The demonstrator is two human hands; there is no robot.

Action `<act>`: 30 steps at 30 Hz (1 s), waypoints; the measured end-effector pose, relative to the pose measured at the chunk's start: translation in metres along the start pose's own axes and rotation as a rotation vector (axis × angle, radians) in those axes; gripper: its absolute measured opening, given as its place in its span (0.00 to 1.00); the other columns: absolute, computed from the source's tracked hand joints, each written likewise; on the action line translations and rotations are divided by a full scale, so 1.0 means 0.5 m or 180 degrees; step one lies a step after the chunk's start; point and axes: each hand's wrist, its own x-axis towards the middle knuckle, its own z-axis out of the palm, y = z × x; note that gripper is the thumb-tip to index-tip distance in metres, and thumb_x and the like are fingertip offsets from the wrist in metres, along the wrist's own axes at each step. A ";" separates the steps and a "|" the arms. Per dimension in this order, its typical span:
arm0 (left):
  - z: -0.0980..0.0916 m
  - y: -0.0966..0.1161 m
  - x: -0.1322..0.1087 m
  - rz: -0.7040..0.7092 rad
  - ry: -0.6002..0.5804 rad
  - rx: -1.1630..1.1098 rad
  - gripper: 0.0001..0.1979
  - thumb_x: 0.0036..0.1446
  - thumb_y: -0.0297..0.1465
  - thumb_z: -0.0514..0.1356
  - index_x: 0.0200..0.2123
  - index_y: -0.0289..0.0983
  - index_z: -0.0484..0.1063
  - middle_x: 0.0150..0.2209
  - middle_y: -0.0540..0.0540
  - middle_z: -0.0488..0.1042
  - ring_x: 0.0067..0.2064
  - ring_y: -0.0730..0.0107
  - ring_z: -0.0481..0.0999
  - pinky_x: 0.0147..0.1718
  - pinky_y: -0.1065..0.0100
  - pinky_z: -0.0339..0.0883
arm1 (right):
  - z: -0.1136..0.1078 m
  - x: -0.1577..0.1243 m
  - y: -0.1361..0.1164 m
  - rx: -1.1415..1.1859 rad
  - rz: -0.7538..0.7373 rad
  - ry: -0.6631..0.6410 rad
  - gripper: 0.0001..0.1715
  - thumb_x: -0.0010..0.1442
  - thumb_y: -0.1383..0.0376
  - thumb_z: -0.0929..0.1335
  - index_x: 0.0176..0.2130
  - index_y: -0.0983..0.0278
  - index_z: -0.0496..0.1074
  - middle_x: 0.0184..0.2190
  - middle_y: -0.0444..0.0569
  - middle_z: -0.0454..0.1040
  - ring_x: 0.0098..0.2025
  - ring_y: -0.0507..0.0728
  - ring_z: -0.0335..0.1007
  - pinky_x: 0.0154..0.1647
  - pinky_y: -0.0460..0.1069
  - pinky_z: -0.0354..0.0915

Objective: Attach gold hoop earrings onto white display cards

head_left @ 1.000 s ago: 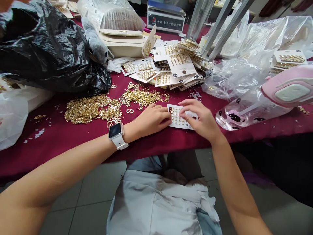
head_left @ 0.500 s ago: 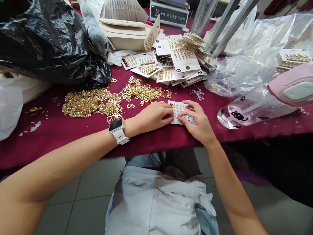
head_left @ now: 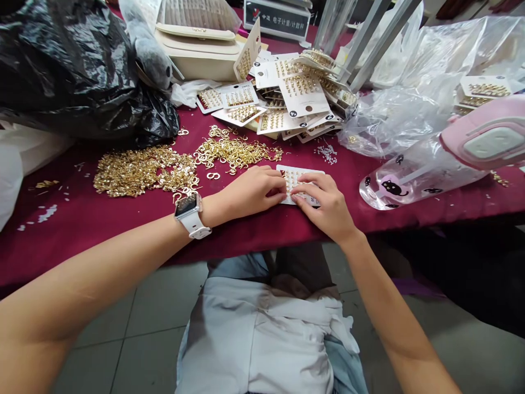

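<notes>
A small white earring card [head_left: 307, 174] with rows of gold studs lies flat at the table's front. My left hand [head_left: 256, 189], with a white watch on the wrist, is closed at the card's left side, its bent fingers and thumb at that edge. Across the right part of the card reaches my right hand [head_left: 328, 207], its fingers bent and its thumb and index tips close together over the studs. Any tiny piece between those tips is too small to tell. Left of the hands lie a pile of gold hooks [head_left: 229, 150] and a pile of small gold pieces [head_left: 131, 171].
Filled earring cards [head_left: 305, 96] are heaped behind the hands. A clear bottle [head_left: 422, 178] with a pink lid lies at the right, beside plastic bags [head_left: 381, 123]. A black bag [head_left: 74, 76] bulges at the left. The dark red cloth's front edge [head_left: 246, 243] runs above my lap.
The view has shifted slightly, so the table items sit further left. My right fingers have drawn closer together over the card. My left hand stays at its left edge.
</notes>
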 end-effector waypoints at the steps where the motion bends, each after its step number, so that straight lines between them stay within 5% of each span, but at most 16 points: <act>1: 0.000 -0.001 0.000 0.0016 0.0015 -0.0011 0.08 0.58 0.30 0.56 0.30 0.34 0.73 0.30 0.47 0.73 0.33 0.70 0.70 0.35 0.69 0.60 | -0.003 0.002 0.000 -0.0020 -0.0033 -0.0033 0.05 0.59 0.67 0.66 0.34 0.59 0.73 0.40 0.50 0.73 0.46 0.59 0.68 0.50 0.56 0.64; 8: 0.002 -0.009 0.001 0.0129 0.0103 -0.0395 0.07 0.56 0.26 0.57 0.28 0.34 0.73 0.29 0.48 0.73 0.32 0.73 0.70 0.34 0.73 0.61 | -0.021 0.032 -0.010 0.0074 -0.0064 -0.0495 0.09 0.55 0.74 0.66 0.32 0.61 0.72 0.39 0.48 0.73 0.44 0.57 0.69 0.47 0.53 0.66; 18: 0.000 -0.004 -0.002 -0.0157 -0.0003 -0.0609 0.05 0.55 0.26 0.57 0.29 0.34 0.73 0.29 0.49 0.72 0.31 0.75 0.70 0.32 0.74 0.60 | 0.010 0.024 -0.014 0.0702 0.0411 -0.0075 0.12 0.50 0.78 0.66 0.25 0.61 0.69 0.40 0.48 0.72 0.45 0.56 0.69 0.49 0.53 0.65; 30: -0.010 0.008 0.000 -0.0728 -0.0148 -0.0931 0.06 0.54 0.28 0.59 0.26 0.32 0.72 0.26 0.50 0.72 0.27 0.78 0.67 0.28 0.76 0.57 | 0.025 0.034 -0.010 0.1062 0.0583 -0.0145 0.12 0.48 0.78 0.64 0.23 0.61 0.66 0.37 0.47 0.70 0.43 0.56 0.66 0.48 0.53 0.63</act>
